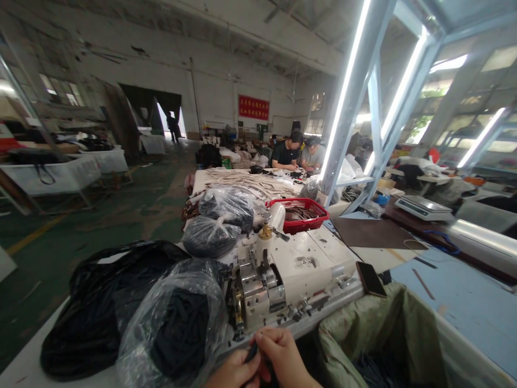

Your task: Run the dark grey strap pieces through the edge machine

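Observation:
At the bottom edge, my left hand (233,373) and my right hand (283,357) are together, fingers closed in a pinch on a small black strap piece (252,351). They sit just in front of a cream-coloured bench machine (299,269) with metal parts on its left end. To the left of my hands lies a clear plastic bag of black strap pieces (177,328). An open greenish sack (383,328) with dark pieces in it gapes to the right.
A phone (370,278) lies at the machine's right edge. A red basket (301,214) and more tied bags (220,221) stand behind the machine. Two people sit working at the table's far end (299,153). A scale (424,207) sits on the right-hand bench.

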Motion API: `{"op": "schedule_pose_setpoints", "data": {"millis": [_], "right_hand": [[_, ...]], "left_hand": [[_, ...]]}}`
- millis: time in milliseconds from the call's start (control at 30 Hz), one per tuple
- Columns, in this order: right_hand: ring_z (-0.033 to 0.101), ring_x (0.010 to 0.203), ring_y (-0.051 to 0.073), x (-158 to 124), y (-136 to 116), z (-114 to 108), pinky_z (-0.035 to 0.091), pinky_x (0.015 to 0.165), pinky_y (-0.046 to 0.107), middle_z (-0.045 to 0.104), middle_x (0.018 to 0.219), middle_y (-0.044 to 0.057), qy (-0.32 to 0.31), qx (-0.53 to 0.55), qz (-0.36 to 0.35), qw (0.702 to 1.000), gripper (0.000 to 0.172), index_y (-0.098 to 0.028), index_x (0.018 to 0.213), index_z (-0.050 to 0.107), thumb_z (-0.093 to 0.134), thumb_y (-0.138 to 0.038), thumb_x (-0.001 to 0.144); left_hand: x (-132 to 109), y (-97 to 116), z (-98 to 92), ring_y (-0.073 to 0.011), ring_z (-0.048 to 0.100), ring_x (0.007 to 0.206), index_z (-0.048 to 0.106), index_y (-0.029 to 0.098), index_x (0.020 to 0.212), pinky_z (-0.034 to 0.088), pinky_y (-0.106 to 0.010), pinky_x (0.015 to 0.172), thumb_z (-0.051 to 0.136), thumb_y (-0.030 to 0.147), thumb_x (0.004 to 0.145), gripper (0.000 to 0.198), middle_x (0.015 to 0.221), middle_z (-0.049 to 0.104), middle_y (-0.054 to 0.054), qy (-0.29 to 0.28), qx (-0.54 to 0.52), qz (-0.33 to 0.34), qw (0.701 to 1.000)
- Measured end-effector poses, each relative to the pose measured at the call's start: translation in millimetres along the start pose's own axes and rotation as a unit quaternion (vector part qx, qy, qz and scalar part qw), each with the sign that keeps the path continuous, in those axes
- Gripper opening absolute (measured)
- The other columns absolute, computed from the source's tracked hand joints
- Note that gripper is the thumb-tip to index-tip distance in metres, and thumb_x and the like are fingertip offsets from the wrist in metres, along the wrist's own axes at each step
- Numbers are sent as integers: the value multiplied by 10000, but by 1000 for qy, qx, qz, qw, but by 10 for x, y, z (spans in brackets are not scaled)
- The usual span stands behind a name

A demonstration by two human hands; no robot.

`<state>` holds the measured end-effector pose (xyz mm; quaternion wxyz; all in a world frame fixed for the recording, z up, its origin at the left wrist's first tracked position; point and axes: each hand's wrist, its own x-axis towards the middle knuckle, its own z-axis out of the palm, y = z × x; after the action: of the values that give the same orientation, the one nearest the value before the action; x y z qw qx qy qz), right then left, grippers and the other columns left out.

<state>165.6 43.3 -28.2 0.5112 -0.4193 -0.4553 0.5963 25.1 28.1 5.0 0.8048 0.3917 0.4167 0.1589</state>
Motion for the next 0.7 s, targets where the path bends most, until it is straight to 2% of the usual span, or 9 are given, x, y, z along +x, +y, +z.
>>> {"op": "schedule_pose_setpoints", "data": {"millis": [100,200,267,333,433,600,700], "right_hand": [[383,441,87,51,-102,-7,291,427,219,477,454,-16,95,25,-7,995,383,-155,550,688,716,-496,724],[431,472,83,94,-313,-67,334,444,204,574,532,-7,151,115,19,982,325,-159,706,741,754,-482,675],[491,500,88,116,-467,-120,383,455,198,633,603,13,168,161,30,972,336,-157,740,743,787,-470,627],[521,511,93,124,-578,-154,420,457,201,664,644,31,161,171,38,971,334,-147,739,739,799,-450,612],[532,504,91,103,-629,-141,447,450,200,680,658,39,139,166,51,975,319,-138,737,736,800,-428,622],[537,497,79,35,-559,-84,464,451,178,698,677,38,105,175,67,977,290,-136,786,747,786,-399,672],[570,547,76,-9,-522,-79,500,508,179,731,835,49,53,206,71,974,273,-154,899,742,779,-342,705]], "left_hand": [[-116,22,-89,-33,191,419,590,172,832,73,-182,393,685,709,603,591,536,342,84,12,-49,-9,999],[-260,65,-137,-20,179,433,590,150,838,78,-154,397,705,591,686,480,553,322,93,42,-89,11,995],[-332,105,-154,-17,158,427,582,142,807,77,-146,388,721,562,681,460,532,288,107,65,-106,32,992],[-368,146,-151,-15,142,423,578,142,830,80,-139,383,728,537,684,447,521,265,119,100,-115,73,986],[-374,198,-89,-18,146,413,552,158,863,97,-134,373,739,502,687,429,503,255,132,117,-108,111,981],[-343,229,44,-18,199,397,476,190,772,123,-134,364,772,448,649,411,487,288,135,159,-77,127,976],[-340,220,55,-20,198,390,478,191,758,127,-142,364,753,449,661,390,471,284,136,168,-64,132,975]]}}
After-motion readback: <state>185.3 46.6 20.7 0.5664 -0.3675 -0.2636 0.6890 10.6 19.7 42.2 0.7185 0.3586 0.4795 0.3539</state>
